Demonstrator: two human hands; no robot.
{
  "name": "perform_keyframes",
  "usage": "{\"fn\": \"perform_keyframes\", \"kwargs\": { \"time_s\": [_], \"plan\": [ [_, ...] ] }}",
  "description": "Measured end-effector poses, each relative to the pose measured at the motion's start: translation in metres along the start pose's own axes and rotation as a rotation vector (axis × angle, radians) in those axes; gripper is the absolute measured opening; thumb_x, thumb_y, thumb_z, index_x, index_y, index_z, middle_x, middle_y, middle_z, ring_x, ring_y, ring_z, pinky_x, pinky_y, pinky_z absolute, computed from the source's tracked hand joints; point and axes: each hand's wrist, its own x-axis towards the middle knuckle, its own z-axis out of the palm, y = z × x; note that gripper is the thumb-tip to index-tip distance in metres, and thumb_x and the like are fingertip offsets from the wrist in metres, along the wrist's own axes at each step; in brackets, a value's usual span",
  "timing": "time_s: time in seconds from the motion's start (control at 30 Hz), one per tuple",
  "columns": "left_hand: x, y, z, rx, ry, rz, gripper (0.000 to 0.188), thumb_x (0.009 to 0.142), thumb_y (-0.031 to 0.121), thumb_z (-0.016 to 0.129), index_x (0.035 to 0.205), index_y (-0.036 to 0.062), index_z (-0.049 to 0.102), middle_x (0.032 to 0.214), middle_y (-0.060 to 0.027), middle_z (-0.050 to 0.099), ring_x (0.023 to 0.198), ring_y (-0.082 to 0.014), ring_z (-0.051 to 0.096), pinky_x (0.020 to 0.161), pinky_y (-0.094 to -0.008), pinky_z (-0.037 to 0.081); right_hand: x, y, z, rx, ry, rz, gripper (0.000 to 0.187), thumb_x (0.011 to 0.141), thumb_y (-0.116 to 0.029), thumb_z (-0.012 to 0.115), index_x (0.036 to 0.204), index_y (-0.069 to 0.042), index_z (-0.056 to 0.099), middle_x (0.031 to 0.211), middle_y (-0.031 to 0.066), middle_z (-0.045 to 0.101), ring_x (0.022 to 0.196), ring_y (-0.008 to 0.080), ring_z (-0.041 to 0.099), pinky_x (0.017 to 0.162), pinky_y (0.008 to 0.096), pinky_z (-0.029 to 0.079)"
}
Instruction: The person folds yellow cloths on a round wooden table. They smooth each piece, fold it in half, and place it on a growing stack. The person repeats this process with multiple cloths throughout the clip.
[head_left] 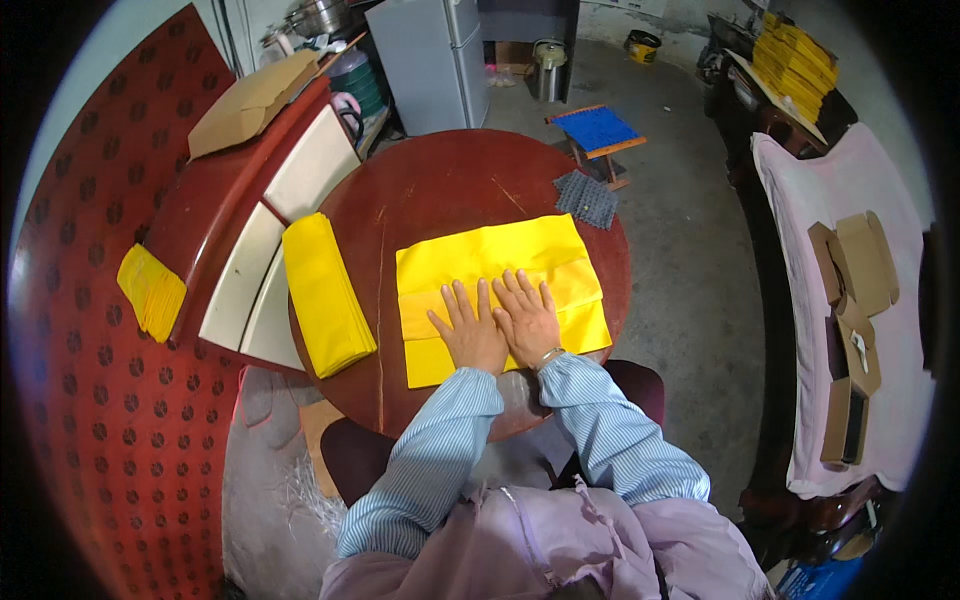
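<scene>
A yellow fabric sheet [500, 250] lies on the round red-brown table [450, 165], with a folded flap running across its middle. My left hand [472, 330] rests flat on it, fingers spread. Beside it my right hand [530, 320] presses flat too, the two hands touching near the thumbs. Neither one grips anything. Left of the sheet, a neat stack of folded yellow fabric [325, 295] sits near the table's edge. A dark grey textured pad [586, 199] lies at the table's far right rim.
At left, a red cabinet with white drawers [312, 165] adjoins the table; a yellow folded bundle [152, 292] lies beyond it. A blue-topped folding stool [597, 130] stands behind the table. Opened cardboard boxes [866, 260] rest on a pink-covered seat [800, 230] at right.
</scene>
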Motion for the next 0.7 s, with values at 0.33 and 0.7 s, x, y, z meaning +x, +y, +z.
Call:
{"fn": "perform_keyframes", "kwargs": {
  "time_s": [0.33, 0.7],
  "plan": [
    [-0.010, -0.071, 0.011, -0.110, 0.123, 0.039, 0.090, 0.104, 0.048, 0.064, 0.171, 0.0036, 0.025, 0.178, -0.0298, 0.014, 0.167, -0.0438, 0.009, 0.135, -0.0564, 0.006, -0.029, 0.079, -0.020, -0.386, -0.112, 0.107, 0.065, 0.113, -0.047, 0.044, 0.171, -0.018, 0.036, 0.179, 0.0028, 0.031, 0.166, 0.0220, 0.022, 0.133, 0.0567, 0.013],
    [-0.011, -0.091, -0.001, -0.065, -0.002, 0.003, 0.082, 0.111, 0.040, 0.055, 0.173, 0.0021, 0.017, 0.181, -0.0244, -0.001, 0.168, -0.0389, -0.002, 0.136, -0.0504, 0.004, -0.027, 0.087, -0.039, -0.129, -0.308, 0.167, 0.063, 0.118, -0.044, 0.032, 0.174, -0.016, 0.022, 0.183, 0.0054, 0.016, 0.169, 0.0247, 0.008, 0.137, 0.0465, 0.009]
  ]
}}
